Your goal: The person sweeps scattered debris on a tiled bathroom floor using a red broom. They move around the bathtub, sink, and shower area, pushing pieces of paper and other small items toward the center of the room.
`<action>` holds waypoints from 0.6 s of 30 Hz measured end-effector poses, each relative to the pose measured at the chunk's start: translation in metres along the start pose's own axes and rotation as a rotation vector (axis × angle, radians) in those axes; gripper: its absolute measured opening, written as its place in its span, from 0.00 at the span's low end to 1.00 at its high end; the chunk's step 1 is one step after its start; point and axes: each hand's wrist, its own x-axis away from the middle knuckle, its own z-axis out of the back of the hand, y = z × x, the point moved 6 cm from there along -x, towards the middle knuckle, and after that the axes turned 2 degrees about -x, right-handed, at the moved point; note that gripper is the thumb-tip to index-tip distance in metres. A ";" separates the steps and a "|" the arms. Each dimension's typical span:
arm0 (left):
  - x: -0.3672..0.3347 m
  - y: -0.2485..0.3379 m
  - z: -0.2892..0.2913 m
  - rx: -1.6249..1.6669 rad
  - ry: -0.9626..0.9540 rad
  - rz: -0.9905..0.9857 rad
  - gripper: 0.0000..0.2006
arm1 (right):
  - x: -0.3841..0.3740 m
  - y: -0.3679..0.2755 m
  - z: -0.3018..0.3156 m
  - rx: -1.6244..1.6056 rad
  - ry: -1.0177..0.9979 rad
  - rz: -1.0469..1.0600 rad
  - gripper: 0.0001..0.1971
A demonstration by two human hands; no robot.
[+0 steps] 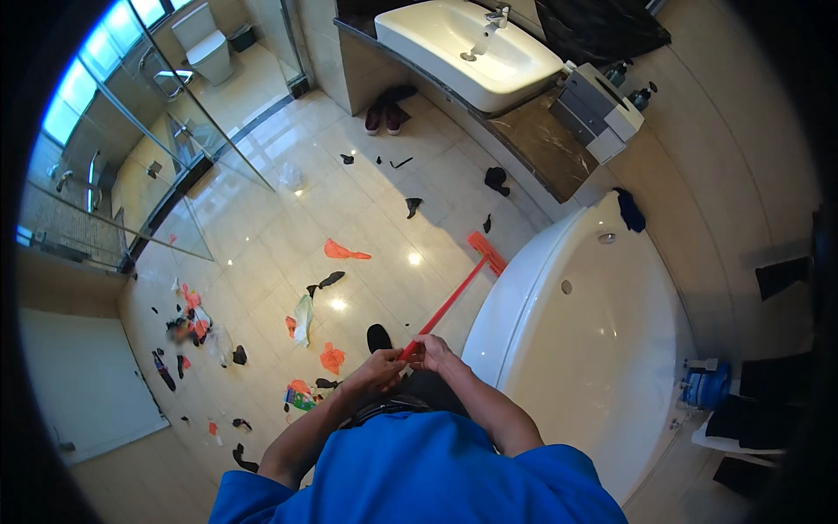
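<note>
Both my hands are closed around the red handle of a long broom, in front of my waist. My left hand grips near the handle's end, and my right hand holds it just ahead. The broom's red head rests on the tiled floor beside the bathtub's outer wall; its underside is hidden. Nearest the handle, an orange-red plastic scrap and a dark sock-like piece lie on the floor. My black shoe shows just beyond my left hand.
White bathtub curves along the right. A washbasin on a dark counter stands ahead, with shoes below. Litter, including a dark bottle and a whitish bag, is scattered leftward. Glass panels enclose the far-left toilet area.
</note>
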 end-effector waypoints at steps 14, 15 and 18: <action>-0.019 0.046 0.063 -0.082 0.010 0.100 0.17 | -0.010 -0.050 -0.045 -0.020 -0.069 -0.093 0.13; -0.024 0.054 0.063 -0.095 0.015 0.110 0.18 | -0.013 -0.057 -0.040 -0.017 -0.060 -0.094 0.12; -0.042 0.082 0.059 -0.099 0.035 0.119 0.21 | -0.016 -0.086 -0.027 -0.015 -0.029 -0.078 0.12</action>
